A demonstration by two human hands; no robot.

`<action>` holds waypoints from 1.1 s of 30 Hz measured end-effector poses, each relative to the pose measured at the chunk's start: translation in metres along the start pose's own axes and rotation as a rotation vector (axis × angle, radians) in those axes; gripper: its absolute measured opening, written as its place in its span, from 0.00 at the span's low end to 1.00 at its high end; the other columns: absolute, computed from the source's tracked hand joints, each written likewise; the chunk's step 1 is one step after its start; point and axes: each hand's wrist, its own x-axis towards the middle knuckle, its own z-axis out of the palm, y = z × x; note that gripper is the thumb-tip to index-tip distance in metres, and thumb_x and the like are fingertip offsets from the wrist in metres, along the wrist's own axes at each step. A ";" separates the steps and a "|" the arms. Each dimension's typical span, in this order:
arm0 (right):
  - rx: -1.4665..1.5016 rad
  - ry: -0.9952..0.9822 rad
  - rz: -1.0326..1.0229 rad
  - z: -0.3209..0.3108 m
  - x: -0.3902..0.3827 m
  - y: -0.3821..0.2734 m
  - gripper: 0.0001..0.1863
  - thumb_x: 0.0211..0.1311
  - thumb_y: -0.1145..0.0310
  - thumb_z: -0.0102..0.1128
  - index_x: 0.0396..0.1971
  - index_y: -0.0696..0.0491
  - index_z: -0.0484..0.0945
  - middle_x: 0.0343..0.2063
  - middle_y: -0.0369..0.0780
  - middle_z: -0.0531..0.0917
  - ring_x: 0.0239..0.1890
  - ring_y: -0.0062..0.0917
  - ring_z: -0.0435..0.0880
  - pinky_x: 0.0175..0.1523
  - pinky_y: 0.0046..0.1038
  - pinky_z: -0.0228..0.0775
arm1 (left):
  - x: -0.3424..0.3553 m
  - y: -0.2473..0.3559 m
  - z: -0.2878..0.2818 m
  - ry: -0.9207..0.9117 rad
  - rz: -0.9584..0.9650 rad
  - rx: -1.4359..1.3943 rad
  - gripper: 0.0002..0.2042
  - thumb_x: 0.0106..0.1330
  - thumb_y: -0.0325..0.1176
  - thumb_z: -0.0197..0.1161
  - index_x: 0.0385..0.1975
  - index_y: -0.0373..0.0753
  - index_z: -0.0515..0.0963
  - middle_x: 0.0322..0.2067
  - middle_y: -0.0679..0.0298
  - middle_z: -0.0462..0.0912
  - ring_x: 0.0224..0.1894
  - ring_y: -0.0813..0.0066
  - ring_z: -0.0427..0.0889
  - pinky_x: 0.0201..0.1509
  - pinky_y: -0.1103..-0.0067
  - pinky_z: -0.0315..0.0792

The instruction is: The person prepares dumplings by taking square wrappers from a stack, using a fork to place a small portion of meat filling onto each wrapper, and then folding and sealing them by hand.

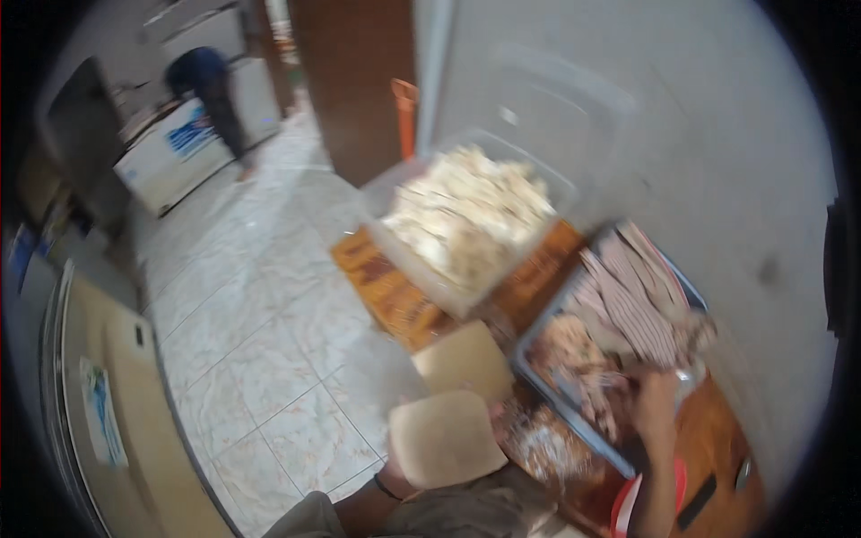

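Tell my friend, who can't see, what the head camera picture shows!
The left hand holds a square beige slice while the right hand reaches into a blue-grey tray with shredded food and striped cloth. Beyond, a clear plastic tub holds pale scraps.

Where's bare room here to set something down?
Bare wood shows between the right hand, grey wall and dark flat object; bare floor tiles between the cream appliance and the left hand, which holds a tan square. Crowded: the blue-grey tray, with striped cloth and pinkish pieces.
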 end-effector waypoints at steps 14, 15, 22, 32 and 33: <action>0.407 -0.009 0.075 -0.021 -0.013 0.004 0.09 0.57 0.74 0.59 0.36 0.62 0.83 0.24 0.49 0.82 0.28 0.35 0.84 0.34 0.31 0.72 | 0.030 -0.004 0.011 -0.119 0.050 0.210 0.44 0.61 0.73 0.41 0.71 0.48 0.52 0.70 0.46 0.51 0.69 0.41 0.56 0.70 0.49 0.54; 0.421 -0.013 0.054 -0.033 -0.019 -0.013 0.10 0.57 0.75 0.58 0.37 0.62 0.82 0.25 0.48 0.82 0.26 0.35 0.82 0.34 0.30 0.72 | 0.031 -0.001 0.011 -0.134 0.048 0.164 0.44 0.61 0.73 0.40 0.71 0.48 0.51 0.70 0.46 0.50 0.69 0.41 0.55 0.70 0.49 0.53; 0.311 0.063 -0.314 -0.066 -0.071 -0.082 0.23 0.46 0.78 0.60 0.47 0.59 0.81 0.28 0.41 0.79 0.26 0.28 0.79 0.33 0.27 0.73 | 0.078 -0.032 0.040 -0.164 0.018 0.178 0.45 0.64 0.72 0.33 0.72 0.42 0.49 0.72 0.48 0.46 0.71 0.41 0.49 0.72 0.52 0.47; 0.059 -0.075 -0.566 -0.045 -0.072 -0.093 0.22 0.42 0.80 0.61 0.44 0.61 0.81 0.33 0.40 0.80 0.28 0.27 0.77 0.30 0.27 0.71 | 0.065 -0.045 0.023 -0.155 0.170 0.122 0.42 0.68 0.67 0.30 0.71 0.35 0.48 0.71 0.50 0.48 0.72 0.50 0.51 0.74 0.58 0.48; 0.006 -0.079 -0.541 -0.056 -0.072 -0.090 0.20 0.44 0.78 0.61 0.42 0.60 0.81 0.32 0.40 0.81 0.28 0.27 0.77 0.29 0.28 0.71 | 0.068 -0.045 0.028 -0.081 0.160 0.085 0.41 0.69 0.65 0.29 0.71 0.36 0.47 0.72 0.50 0.48 0.73 0.51 0.49 0.74 0.58 0.46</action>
